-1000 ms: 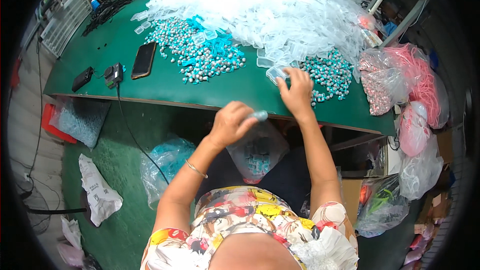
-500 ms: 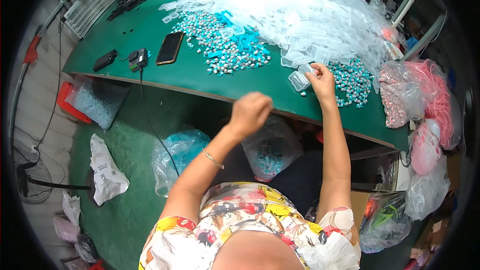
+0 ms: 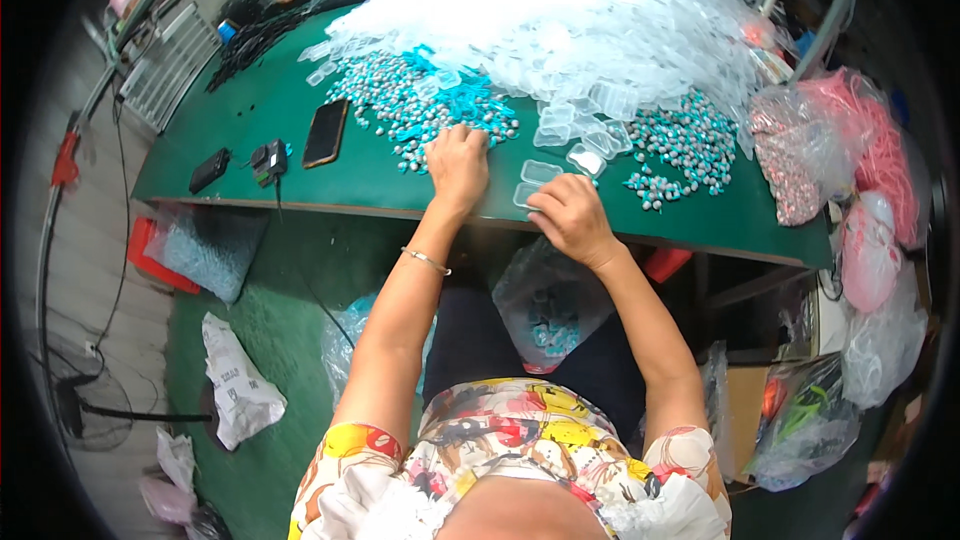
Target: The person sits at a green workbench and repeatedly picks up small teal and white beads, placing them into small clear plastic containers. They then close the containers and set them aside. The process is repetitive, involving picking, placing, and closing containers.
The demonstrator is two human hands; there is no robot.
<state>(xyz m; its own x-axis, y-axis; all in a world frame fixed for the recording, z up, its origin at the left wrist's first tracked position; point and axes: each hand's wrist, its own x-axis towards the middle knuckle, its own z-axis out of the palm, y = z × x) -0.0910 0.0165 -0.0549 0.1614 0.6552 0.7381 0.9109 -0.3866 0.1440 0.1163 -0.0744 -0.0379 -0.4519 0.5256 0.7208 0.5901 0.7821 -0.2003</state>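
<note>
Resting flat and open, the left hand (image 3: 458, 162) touches small teal pieces (image 3: 420, 110); the right hand (image 3: 570, 220), fingers curled, pinches clear plastic cases (image 3: 535, 183) just ahead.

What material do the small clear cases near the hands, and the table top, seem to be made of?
Clear cases: probably thin moulded plastic, see-through and glossy, as the green shows through them. Table top: a matte green covering, perhaps rubber or felt; the picture leaves this open.

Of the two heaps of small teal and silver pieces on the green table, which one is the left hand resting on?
The larger heap of teal pieces, left of centre beside the black phone. The left hand rests on its near edge; the smaller heap lies beyond the right hand.
</note>
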